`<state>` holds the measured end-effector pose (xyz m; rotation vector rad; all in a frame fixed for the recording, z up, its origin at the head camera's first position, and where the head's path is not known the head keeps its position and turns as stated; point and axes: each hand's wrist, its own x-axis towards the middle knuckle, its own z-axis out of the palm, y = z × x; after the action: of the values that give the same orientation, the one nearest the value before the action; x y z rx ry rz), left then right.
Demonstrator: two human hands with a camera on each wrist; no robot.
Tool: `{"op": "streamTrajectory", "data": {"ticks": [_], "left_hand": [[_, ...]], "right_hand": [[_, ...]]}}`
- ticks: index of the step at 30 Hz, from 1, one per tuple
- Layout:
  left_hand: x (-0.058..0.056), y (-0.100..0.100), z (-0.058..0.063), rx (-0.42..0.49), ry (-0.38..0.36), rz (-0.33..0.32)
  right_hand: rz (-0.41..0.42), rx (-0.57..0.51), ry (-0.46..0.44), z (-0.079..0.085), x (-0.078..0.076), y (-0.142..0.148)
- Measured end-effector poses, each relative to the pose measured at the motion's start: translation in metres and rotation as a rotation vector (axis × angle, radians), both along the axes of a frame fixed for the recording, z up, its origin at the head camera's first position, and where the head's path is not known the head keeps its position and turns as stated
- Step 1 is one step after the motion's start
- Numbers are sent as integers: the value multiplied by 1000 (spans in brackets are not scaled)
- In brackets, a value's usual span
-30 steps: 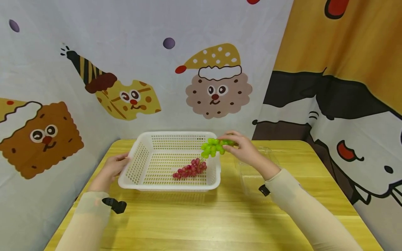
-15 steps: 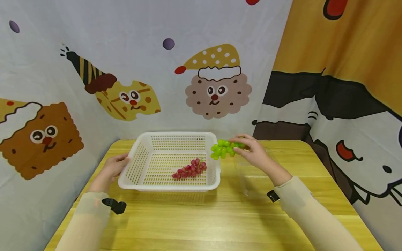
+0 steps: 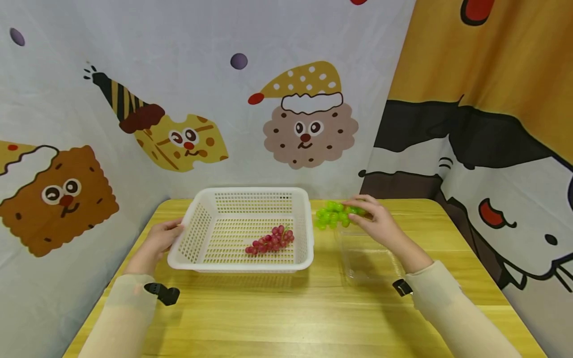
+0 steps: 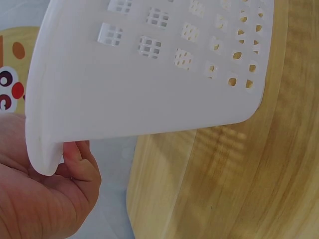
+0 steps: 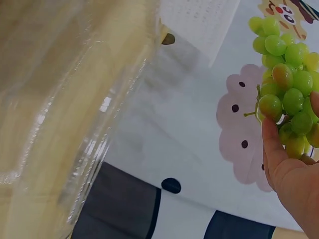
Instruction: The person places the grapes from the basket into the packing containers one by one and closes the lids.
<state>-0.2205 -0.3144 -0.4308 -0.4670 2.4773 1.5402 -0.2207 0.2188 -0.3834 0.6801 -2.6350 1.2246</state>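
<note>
My left hand (image 3: pixel 157 242) grips the left rim of a white perforated plastic basket (image 3: pixel 241 268). In the left wrist view, its fingers curl under the edge of the basket (image 4: pixel 114 94). A bunch of red grapes (image 3: pixel 270 241) lies inside, on the right part of the basket floor. Just past the basket's right rim, my right hand (image 3: pixel 380 221) holds a bunch of green grapes (image 3: pixel 333 215) in the air. The right wrist view has the green grapes (image 5: pixel 291 84) between thumb and fingers, stem showing. A clear plastic box (image 3: pixel 371 263) stands below that hand, partly covered by the forearm.
The wooden table (image 3: pixel 286 313) carries the basket and the clear box, with a gap between the two. A patterned cloth (image 3: pixel 201 89) hangs right behind the table's far edge, and a cartoon curtain (image 3: pixel 492 164) hangs along the right side.
My right hand has carried the green grapes rightward, from over the basket's right rim to near the clear box's far edge. The left hand, basket and red grapes have stayed in place.
</note>
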Motion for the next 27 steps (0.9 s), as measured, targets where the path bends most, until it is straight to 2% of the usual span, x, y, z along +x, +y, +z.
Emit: {"op": "streamTrajectory", "data": {"ticks": [13,21,27], "left_hand": [[-1,-1,-1,20,-2,11],[0,1,1,23,-5,5],[0,0,1,11,-9,11]], "right_hand": [[-75,19,36,-15,6,27],[-116,69,24,-20,8,44],[-112,103,44,-21,14,51]]}}
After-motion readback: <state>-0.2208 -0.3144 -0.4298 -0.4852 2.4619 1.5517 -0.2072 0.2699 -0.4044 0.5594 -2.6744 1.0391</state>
